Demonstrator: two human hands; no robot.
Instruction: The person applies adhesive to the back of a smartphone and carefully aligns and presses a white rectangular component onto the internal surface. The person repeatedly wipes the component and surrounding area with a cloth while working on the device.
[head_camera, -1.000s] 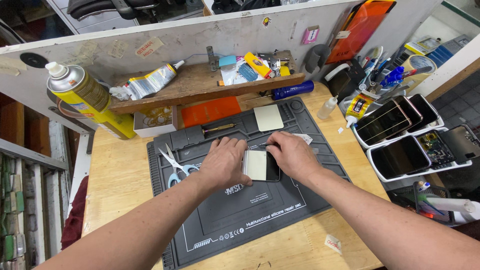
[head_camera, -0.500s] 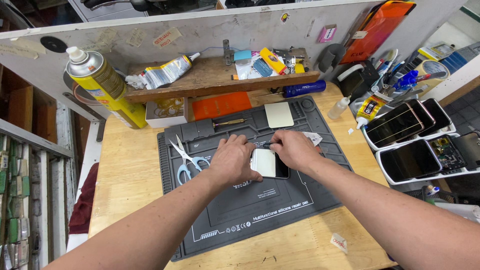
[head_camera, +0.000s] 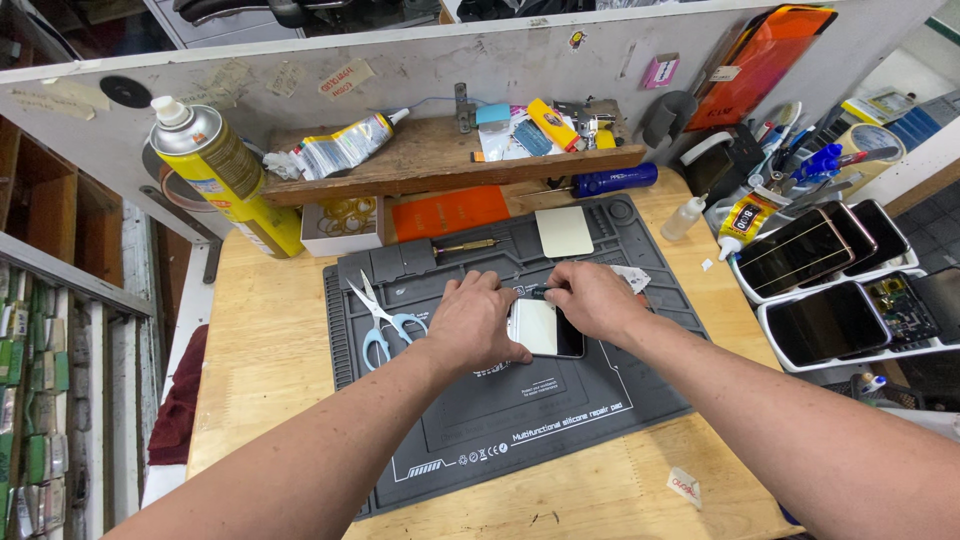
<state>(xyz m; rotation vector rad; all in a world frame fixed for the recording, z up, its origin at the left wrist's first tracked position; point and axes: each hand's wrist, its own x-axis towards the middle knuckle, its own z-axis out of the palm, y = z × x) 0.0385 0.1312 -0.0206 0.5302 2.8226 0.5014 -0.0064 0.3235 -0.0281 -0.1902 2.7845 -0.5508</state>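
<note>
Right at the middle of the frame, both hands meet over a phone (head_camera: 545, 328) lying flat on the dark grey mat (head_camera: 520, 420), which gives it a soft, non-slip bed on the wooden bench (head_camera: 260, 330). The left hand (head_camera: 478, 322) presses down on the phone's left edge, fingers curled over it, seemingly to pin it in place. The right hand (head_camera: 590, 298) pinches closed at the phone's upper edge, apparently on a thin dark tool; the tool itself is too small to make out. Scissors (head_camera: 382, 318) lie just left of the left hand, within easy reach. A pale square sheet (head_camera: 564, 231) rests above the hands on the mat. Trays of other phones (head_camera: 830, 290) sit at the right edge, well apart.
</note>
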